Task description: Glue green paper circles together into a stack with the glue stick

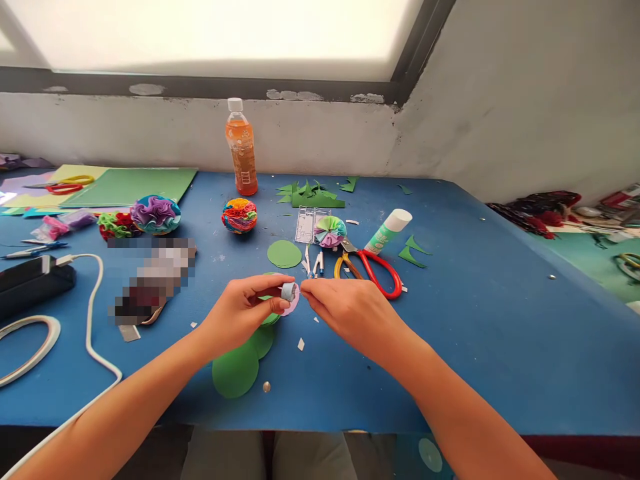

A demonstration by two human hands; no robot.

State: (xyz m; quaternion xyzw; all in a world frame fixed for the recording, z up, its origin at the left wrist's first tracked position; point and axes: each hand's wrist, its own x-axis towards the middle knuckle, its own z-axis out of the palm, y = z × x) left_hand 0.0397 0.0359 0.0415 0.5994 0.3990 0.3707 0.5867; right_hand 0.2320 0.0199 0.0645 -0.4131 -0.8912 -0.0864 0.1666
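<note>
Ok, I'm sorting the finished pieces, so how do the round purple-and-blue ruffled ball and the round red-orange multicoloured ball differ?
Colour: the purple-and-blue ball has purple ruffles ringed by blue; the red-orange ball mixes red, orange, yellow and some green.
Size: the purple-and-blue ball looks larger here than the red-orange ball.
Neighbours: the purple-and-blue ball sits close against a red-and-green ruffled piece; the red-orange ball stands apart.
Both are rounded and ruffled.

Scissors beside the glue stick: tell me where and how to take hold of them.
Likely best by the red loop of the scissors, coming from the person's right: it sticks out to the near right, uncovered, while the yellow loop sits partly behind the right hand.
</note>
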